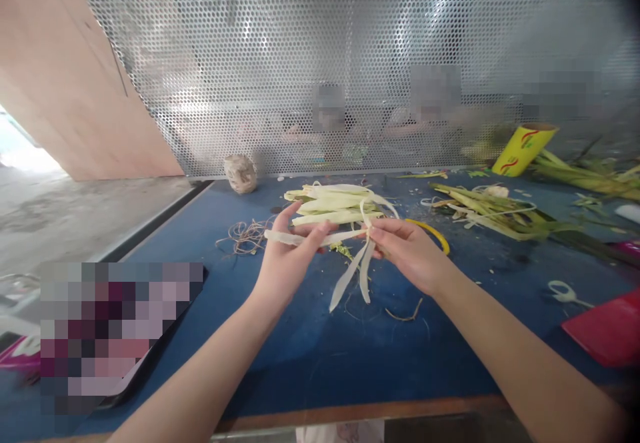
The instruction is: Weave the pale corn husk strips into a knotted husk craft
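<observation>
My left hand (287, 256) and my right hand (407, 250) meet above the blue table (320, 356), both pinched on pale leaf strips (350, 270). One strip runs flat between the two hands; other ends hang down below my right hand's fingers. Just behind the hands lies a small stack of cut pale green leaf strips (337, 206). A yellow curved object (435, 233) shows behind my right hand.
A twine ball (241, 173) and loose twine (245, 236) lie at the left. Green leaves and stalks (500, 213) pile at the right, by a yellow cup (523, 150). Scissors (565, 293) and a red object (607, 330) sit near right. A perforated metal screen (350, 63) stands behind, people beyond it.
</observation>
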Demonstrator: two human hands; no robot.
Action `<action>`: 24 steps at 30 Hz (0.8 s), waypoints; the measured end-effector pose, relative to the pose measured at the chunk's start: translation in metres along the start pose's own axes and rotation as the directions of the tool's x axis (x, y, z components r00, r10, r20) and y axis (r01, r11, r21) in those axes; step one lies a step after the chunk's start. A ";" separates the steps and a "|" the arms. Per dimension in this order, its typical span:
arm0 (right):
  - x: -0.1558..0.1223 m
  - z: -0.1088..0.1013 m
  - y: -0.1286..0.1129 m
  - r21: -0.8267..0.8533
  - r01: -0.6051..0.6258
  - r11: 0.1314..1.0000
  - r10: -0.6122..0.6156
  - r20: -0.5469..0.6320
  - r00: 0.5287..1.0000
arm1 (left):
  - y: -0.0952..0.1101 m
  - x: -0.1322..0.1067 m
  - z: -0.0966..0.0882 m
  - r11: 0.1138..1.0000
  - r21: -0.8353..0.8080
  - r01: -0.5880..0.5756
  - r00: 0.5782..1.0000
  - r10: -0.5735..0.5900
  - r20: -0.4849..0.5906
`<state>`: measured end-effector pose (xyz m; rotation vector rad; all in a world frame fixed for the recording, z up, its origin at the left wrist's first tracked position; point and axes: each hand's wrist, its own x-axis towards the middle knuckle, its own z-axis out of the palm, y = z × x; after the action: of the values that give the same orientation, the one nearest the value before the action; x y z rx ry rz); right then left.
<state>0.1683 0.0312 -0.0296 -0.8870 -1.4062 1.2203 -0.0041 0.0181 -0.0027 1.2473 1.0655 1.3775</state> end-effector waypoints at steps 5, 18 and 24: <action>-0.003 0.003 -0.005 -0.036 -0.041 0.999 0.043 0.051 0.998 | -0.008 -0.008 0.007 0.985 -0.118 0.123 0.965 -0.091 0.246; -0.006 0.008 -0.017 -0.206 -0.009 0.979 0.009 0.000 1.000 | -0.001 -0.008 0.002 0.985 0.067 0.160 0.928 -0.173 0.331; -0.004 0.003 -0.011 -0.186 -0.025 0.982 0.030 0.024 0.999 | 0.002 -0.010 0.005 0.985 0.088 0.149 0.931 -0.169 0.323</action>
<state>0.1667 0.0243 -0.0200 -1.0243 -1.5527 1.1377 0.0005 0.0077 -0.0017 1.3494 0.9554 0.9768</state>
